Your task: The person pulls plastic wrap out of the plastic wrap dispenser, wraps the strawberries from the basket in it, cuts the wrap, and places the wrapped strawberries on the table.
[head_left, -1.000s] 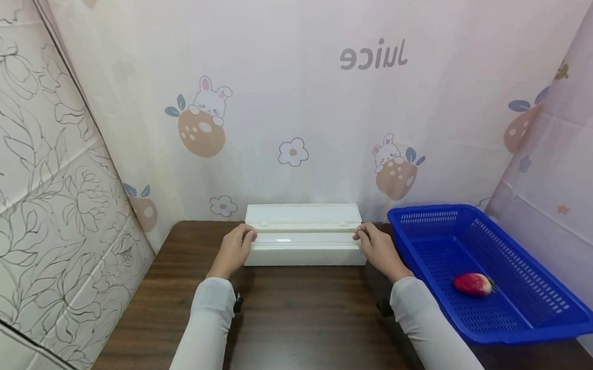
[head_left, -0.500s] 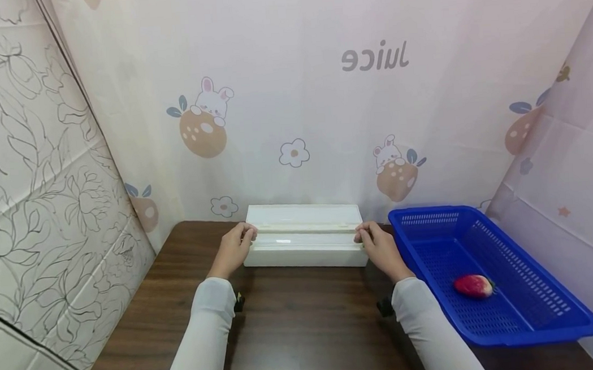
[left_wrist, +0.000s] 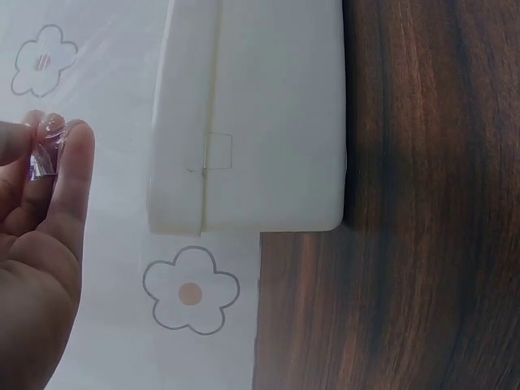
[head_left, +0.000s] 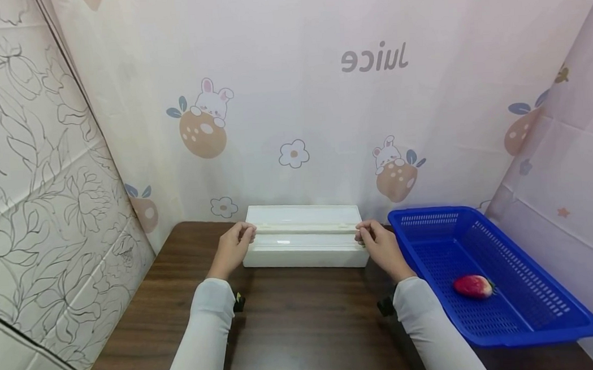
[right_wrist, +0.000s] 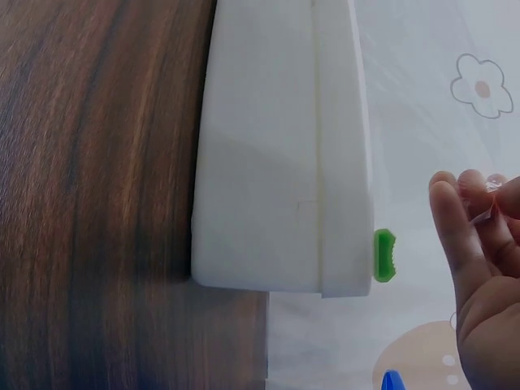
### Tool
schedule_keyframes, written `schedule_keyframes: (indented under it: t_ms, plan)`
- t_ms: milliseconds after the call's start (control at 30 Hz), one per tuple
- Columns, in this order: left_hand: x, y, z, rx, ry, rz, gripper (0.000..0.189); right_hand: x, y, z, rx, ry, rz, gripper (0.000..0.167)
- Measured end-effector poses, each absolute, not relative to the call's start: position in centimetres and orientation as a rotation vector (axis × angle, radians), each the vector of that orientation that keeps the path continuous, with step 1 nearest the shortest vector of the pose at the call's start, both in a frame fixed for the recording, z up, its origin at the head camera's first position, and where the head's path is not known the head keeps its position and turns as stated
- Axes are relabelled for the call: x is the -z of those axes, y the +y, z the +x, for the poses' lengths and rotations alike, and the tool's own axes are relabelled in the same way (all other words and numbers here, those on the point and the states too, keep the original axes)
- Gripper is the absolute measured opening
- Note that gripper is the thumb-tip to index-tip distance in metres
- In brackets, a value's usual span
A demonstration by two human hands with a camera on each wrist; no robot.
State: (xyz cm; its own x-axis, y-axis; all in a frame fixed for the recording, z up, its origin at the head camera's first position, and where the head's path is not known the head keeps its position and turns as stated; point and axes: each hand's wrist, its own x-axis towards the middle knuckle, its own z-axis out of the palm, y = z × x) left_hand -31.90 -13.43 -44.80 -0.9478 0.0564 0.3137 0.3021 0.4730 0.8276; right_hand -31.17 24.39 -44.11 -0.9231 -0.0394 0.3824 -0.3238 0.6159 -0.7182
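A long white cling film dispenser (head_left: 305,258) stands at the back of the table, its lid (head_left: 303,213) tipped back toward the wall. At its left end, my left hand (head_left: 231,250) pinches clear plastic film (left_wrist: 42,162) between thumb and fingers. My right hand (head_left: 383,247) does the same at the right end, with a bit of film (right_wrist: 485,214) showing at the fingertips. Between the hands the film is too transparent to trace well. A green slide cutter (right_wrist: 384,256) sticks out by the dispenser's top edge in the right wrist view.
To the right stands a blue perforated basket (head_left: 532,337) holding a red-and-white, strawberry-like item (head_left: 473,286). The brown wooden table (head_left: 310,325) stretches in front of the dispenser. A printed curtain (head_left: 291,95) hangs close behind it.
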Motion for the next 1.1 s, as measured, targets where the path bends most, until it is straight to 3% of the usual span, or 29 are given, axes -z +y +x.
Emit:
schedule_keyframes:
  t_ms: [333,567,1100]
  plan:
    - [44.99,-13.38,-32.29,1.353,-2.498,-0.398,0.027,43.97,24.30,-31.02,-1.198,-2.545,0.287,0.032]
    - [44.77,-13.37,-32.30,1.260,-2.489,-0.390,0.016,44.09,24.31,-31.28,-1.106,-2.550,0.259,0.019]
    - [44.71,-13.78,-32.08,1.223,-2.421,-0.420,0.016,44.48,24.80,-31.06,-1.046,-2.483,0.346,0.022]
